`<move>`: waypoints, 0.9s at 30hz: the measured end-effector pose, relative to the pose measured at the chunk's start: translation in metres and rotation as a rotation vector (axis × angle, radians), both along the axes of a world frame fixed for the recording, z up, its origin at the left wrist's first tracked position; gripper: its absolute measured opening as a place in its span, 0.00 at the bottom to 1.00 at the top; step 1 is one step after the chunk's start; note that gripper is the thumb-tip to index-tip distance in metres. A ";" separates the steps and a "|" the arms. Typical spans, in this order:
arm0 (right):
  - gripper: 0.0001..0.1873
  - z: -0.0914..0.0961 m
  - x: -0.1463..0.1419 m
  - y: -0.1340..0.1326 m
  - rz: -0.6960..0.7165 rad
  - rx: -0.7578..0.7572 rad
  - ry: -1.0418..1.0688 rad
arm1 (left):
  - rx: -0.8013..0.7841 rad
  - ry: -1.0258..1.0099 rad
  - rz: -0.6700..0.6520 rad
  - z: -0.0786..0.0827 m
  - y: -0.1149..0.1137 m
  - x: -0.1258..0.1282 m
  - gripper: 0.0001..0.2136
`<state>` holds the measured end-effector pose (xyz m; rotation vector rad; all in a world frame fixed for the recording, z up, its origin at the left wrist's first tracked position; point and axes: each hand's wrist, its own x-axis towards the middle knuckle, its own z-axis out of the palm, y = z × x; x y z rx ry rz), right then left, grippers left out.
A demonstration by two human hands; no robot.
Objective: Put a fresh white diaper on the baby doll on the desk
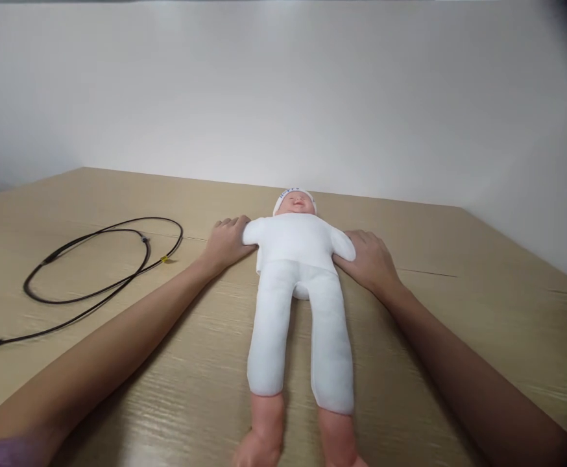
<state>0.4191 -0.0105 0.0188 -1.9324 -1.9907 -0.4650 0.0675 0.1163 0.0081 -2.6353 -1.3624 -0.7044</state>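
A baby doll (298,243) lies on its back on the table, head away from me and bare feet towards me. Its shirt and trousers are white, and a white cap (283,200) with blue marks covers its head. My left hand (228,241) is closed at the end of the doll's arm on the left, thumb below the sleeve. On the other side my right hand (372,256) is closed round the end of the other arm, its thumb also under the sleeve. Both doll hands are hidden in my grip, and both sleeves stretch out sideways.
A black cable (82,300) lies in loose loops on the left of the wooden table (205,383), with a yellow tag and a plug at its near end. Behind the table's far edge stands a pale wall (283,97). Thin seams cross the tabletop.
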 end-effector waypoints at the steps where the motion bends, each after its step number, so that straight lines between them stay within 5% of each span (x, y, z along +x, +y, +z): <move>1: 0.23 0.000 0.002 0.005 0.007 -0.009 0.016 | -0.005 0.000 -0.001 0.000 0.005 0.001 0.21; 6: 0.26 -0.003 0.010 0.011 0.037 -0.018 0.093 | -0.023 -0.027 -0.040 -0.002 0.015 0.000 0.24; 12: 0.36 -0.012 0.023 -0.018 0.110 0.094 0.211 | -0.006 -0.138 -0.141 -0.005 -0.005 -0.031 0.28; 18: 0.30 -0.015 0.038 -0.057 0.079 0.132 0.243 | 0.018 -0.195 -0.144 -0.008 -0.020 -0.070 0.19; 27: 0.19 -0.008 0.034 -0.061 0.032 0.131 0.221 | -0.001 -0.191 -0.085 -0.009 -0.009 -0.068 0.15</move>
